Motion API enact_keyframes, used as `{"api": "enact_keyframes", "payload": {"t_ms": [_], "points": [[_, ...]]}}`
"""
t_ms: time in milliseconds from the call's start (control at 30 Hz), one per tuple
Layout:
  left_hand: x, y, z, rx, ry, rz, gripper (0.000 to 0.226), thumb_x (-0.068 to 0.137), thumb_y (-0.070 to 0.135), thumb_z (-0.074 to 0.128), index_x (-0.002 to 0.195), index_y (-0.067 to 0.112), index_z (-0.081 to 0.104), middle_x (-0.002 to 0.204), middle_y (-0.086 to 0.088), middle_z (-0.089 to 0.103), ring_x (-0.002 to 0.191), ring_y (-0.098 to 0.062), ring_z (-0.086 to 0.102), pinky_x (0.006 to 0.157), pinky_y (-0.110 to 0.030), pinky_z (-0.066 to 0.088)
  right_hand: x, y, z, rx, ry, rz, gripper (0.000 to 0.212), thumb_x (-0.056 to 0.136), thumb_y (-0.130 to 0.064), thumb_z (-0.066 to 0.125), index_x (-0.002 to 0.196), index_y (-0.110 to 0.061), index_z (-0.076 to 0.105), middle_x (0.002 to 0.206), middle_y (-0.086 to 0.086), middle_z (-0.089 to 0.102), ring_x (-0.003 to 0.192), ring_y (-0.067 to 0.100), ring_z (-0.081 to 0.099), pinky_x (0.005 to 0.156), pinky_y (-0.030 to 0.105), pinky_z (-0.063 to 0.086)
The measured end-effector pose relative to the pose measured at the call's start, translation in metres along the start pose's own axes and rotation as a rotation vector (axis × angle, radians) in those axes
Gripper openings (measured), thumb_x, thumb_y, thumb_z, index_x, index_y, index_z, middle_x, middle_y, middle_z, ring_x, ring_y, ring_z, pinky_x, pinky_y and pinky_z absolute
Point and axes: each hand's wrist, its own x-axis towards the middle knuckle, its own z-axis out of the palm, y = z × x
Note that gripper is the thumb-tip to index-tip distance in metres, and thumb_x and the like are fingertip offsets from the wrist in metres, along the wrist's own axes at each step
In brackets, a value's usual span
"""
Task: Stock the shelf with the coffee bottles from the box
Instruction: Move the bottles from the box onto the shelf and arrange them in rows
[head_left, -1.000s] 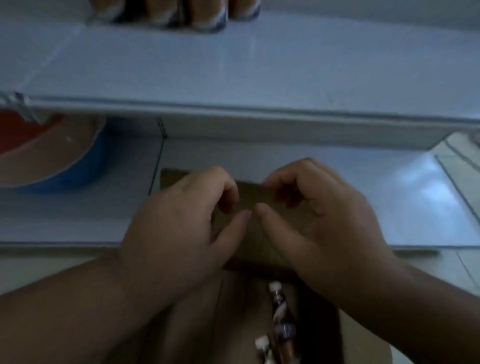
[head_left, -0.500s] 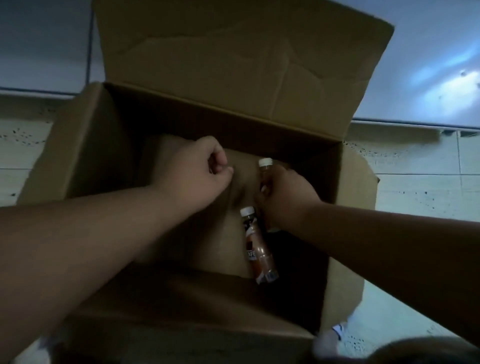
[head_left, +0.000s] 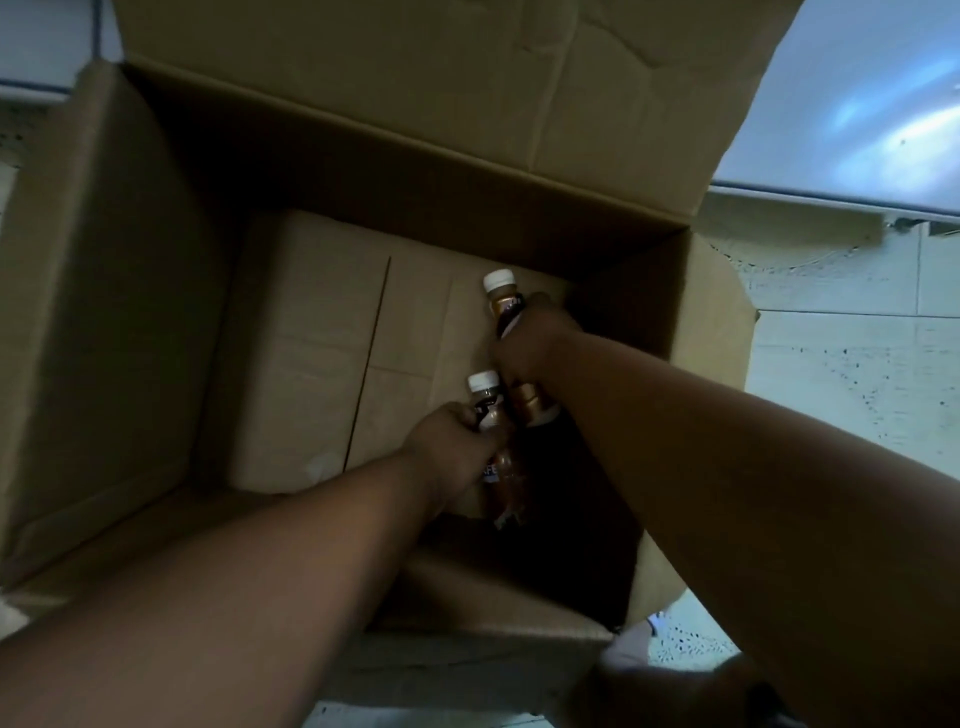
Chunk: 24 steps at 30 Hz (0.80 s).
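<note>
An open cardboard box (head_left: 156, 322) fills the view, its flaps folded outward. Two brown coffee bottles with white caps lie on its floor. My right hand (head_left: 535, 348) is closed around the farther coffee bottle (head_left: 503, 300), whose cap points away from me. My left hand (head_left: 452, 447) grips the nearer coffee bottle (head_left: 485, 400) around its middle; the bottle's lower end shows below my fingers. Both forearms reach down into the box from the bottom of the frame. The box floor to the left of the bottles is bare cardboard.
The box's far flap (head_left: 415, 78) stands up against a pale shelf surface (head_left: 857, 104) at the top right. Light tiled floor (head_left: 852, 332) lies to the right of the box. A dark shape, perhaps my knee, shows at the bottom right.
A second ago both hands were at the box's closed flap below the shelf. The view has since dropped into the open box, and my left hand has moved right and closed on the nearer bottle.
</note>
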Motion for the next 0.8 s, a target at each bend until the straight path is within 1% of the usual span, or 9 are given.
{"api": "enact_keyframes", "payload": {"t_ms": [67, 100, 133, 267, 367, 467, 633, 733, 800], "points": [[-0.002, 0.001, 0.004, -0.044, 0.001, 0.034, 0.011, 0.085, 0.026, 0.07, 0.09, 0.016, 0.07, 0.084, -0.003, 0.075, 0.07, -0.012, 0.069, 0.062, -0.014, 0.053, -0.004, -0.001, -0.004, 0.076, -0.036, -0.003, 0.053, 0.086, -0.021, 0.062, 0.134, -0.006, 0.045, 0.13, 0.018, 0.054, 0.114, 0.034, 0.056, 0.09, 0.037, 0.048], [-0.003, 0.001, 0.004, -0.06, 0.023, 0.055, 0.006, 0.087, 0.024, 0.07, 0.089, 0.019, 0.068, 0.081, 0.0, 0.074, 0.068, -0.008, 0.067, 0.057, -0.009, 0.049, -0.005, 0.0, -0.007, 0.129, -0.083, -0.009, 0.052, 0.083, -0.02, 0.066, 0.131, -0.006, 0.05, 0.125, 0.017, 0.058, 0.108, 0.033, 0.06, 0.087, 0.037, 0.051], [-0.005, 0.002, 0.001, -0.091, 0.05, 0.072, 0.007, 0.087, 0.024, 0.07, 0.091, 0.019, 0.067, 0.083, 0.001, 0.073, 0.071, -0.008, 0.067, 0.06, -0.01, 0.049, -0.007, 0.0, -0.008, 0.207, -0.12, -0.014, 0.051, 0.081, -0.018, 0.069, 0.127, -0.006, 0.054, 0.121, 0.018, 0.062, 0.101, 0.032, 0.063, 0.084, 0.038, 0.054], [-0.016, 0.006, -0.021, -0.298, 0.079, 0.113, 0.019, 0.09, 0.021, 0.068, 0.107, 0.015, 0.064, 0.097, -0.006, 0.073, 0.085, -0.018, 0.069, 0.077, -0.033, 0.056, -0.019, -0.005, -0.012, 0.458, -0.147, -0.059, 0.048, 0.068, -0.021, 0.072, 0.114, -0.015, 0.06, 0.102, 0.014, 0.067, 0.088, 0.033, 0.067, 0.081, 0.048, 0.057], [-0.026, 0.023, -0.053, -0.358, 0.058, 0.121, 0.018, 0.093, 0.03, 0.062, 0.108, 0.02, 0.061, 0.101, -0.009, 0.073, 0.093, -0.028, 0.07, 0.085, -0.046, 0.055, -0.026, -0.01, -0.018, 0.719, -0.168, -0.104, 0.037, 0.076, -0.014, 0.073, 0.111, -0.016, 0.061, 0.098, 0.013, 0.07, 0.084, 0.029, 0.07, 0.078, 0.045, 0.059], [-0.042, 0.049, -0.089, -0.474, 0.011, 0.048, 0.03, 0.09, 0.042, 0.062, 0.11, 0.02, 0.06, 0.092, -0.01, 0.071, 0.076, -0.029, 0.069, 0.071, -0.042, 0.054, -0.039, -0.019, -0.026, 0.781, -0.248, -0.175, 0.035, 0.078, -0.021, 0.077, 0.109, -0.014, 0.062, 0.096, 0.012, 0.071, 0.085, 0.029, 0.071, 0.079, 0.046, 0.058], [-0.089, 0.102, -0.122, -0.539, -0.122, -0.007, 0.039, 0.085, 0.048, 0.061, 0.108, 0.018, 0.071, 0.098, -0.016, 0.073, 0.084, -0.033, 0.068, 0.074, -0.042, 0.056, -0.077, -0.052, -0.052, 0.95, -0.455, -0.232, 0.029, 0.084, -0.033, 0.068, 0.107, -0.016, 0.065, 0.087, 0.011, 0.071, 0.076, 0.027, 0.069, 0.074, 0.043, 0.056], [-0.128, 0.12, -0.15, -0.49, -0.064, 0.065, 0.044, 0.064, 0.046, 0.069, 0.091, 0.013, 0.079, 0.085, -0.017, 0.074, 0.067, -0.028, 0.07, 0.067, -0.037, 0.055, -0.109, -0.061, -0.084, 0.965, -0.578, -0.262, 0.024, 0.089, -0.032, 0.062, 0.103, -0.012, 0.062, 0.076, 0.012, 0.069, 0.063, 0.024, 0.067, 0.065, 0.037, 0.056], [-0.151, 0.133, -0.166, -0.428, 0.031, 0.148, 0.05, 0.055, 0.046, 0.069, 0.091, 0.012, 0.078, 0.085, -0.018, 0.074, 0.064, -0.027, 0.07, 0.063, -0.034, 0.053, -0.132, -0.063, -0.108, 0.937, -0.622, -0.299, 0.026, 0.089, -0.034, 0.061, 0.102, -0.012, 0.061, 0.08, 0.014, 0.067, 0.067, 0.025, 0.066, 0.066, 0.038, 0.057]]}}
